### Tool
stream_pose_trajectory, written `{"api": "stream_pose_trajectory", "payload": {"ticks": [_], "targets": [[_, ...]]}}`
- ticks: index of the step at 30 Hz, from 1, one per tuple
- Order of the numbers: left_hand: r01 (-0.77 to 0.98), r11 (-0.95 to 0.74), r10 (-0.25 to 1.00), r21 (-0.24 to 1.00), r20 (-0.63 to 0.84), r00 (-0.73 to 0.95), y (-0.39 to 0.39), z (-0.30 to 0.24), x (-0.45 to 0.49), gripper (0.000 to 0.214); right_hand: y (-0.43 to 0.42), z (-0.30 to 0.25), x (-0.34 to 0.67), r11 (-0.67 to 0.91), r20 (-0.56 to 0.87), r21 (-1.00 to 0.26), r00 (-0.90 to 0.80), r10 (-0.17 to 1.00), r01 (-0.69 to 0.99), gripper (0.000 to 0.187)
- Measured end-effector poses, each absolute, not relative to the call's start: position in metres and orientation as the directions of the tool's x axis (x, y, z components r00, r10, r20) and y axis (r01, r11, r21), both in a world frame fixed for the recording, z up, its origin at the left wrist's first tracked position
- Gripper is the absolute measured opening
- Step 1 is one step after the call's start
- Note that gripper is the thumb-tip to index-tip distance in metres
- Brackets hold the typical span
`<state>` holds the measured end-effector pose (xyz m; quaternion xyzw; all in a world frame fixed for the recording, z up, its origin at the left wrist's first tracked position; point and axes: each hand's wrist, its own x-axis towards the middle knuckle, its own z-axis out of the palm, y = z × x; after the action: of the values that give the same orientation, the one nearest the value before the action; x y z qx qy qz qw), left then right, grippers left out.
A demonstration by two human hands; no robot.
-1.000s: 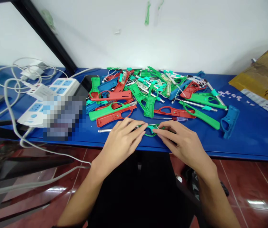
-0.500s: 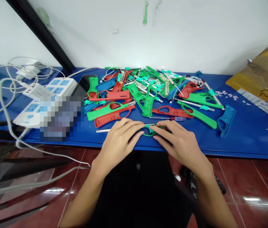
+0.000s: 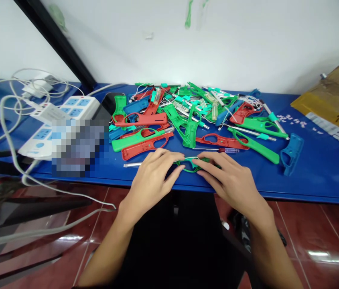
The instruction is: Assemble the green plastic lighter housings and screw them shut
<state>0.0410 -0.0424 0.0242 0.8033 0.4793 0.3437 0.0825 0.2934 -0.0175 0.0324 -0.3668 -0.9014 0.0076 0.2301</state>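
Observation:
My left hand (image 3: pixel 153 178) and my right hand (image 3: pixel 228 178) lie on the near edge of the blue table (image 3: pixel 313 176), fingers pressed on a green plastic handle shell (image 3: pixel 191 164) between them. A thin metal tube (image 3: pixel 132 164) sticks out to the left from under my left hand. Just beyond my fingers lies a pile of red, green and blue handle shells (image 3: pixel 187 116) mixed with metal tubes and small clear parts. A small screwdriver (image 3: pixel 226 150) with a purple grip lies right behind my right hand.
White power strips (image 3: pixel 63 116) with tangled cables sit at the left, next to a blurred patch. A brown cardboard box (image 3: pixel 334 100) stands at the right edge. A lone blue shell (image 3: pixel 291 153) lies at the right. A black post slants up at the back left.
Both hands stay pressed on the green shell. My fingertips have shifted slightly closer over it; the view has wobbled a little.

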Motion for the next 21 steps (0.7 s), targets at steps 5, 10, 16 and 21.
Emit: {"api": "stream_pose_trajectory", "payload": {"ticks": [5, 10, 16, 21], "targets": [[0.755, -0.603, 0.77, 0.259, 0.436, 0.466, -0.045, 0.027, 0.039, 0.023, -0.017, 0.033, 0.293, 0.726, 0.41, -0.19, -0.619, 0.671, 0.661, 0.03], [0.797, -0.592, 0.76, 0.116, 0.407, 0.506, -0.051, 0.03, 0.043, 0.034, -0.016, 0.031, 0.293, 0.738, 0.423, -0.187, -0.626, 0.656, 0.648, 0.03], [0.816, -0.578, 0.752, 0.026, 0.404, 0.52, -0.055, 0.032, 0.047, 0.035, -0.016, 0.032, 0.293, 0.743, 0.418, -0.172, -0.635, 0.65, 0.647, 0.031], [0.817, -0.577, 0.751, 0.005, 0.396, 0.528, -0.055, 0.031, 0.047, 0.034, -0.016, 0.031, 0.294, 0.745, 0.421, -0.196, -0.632, 0.651, 0.637, 0.031]]}}
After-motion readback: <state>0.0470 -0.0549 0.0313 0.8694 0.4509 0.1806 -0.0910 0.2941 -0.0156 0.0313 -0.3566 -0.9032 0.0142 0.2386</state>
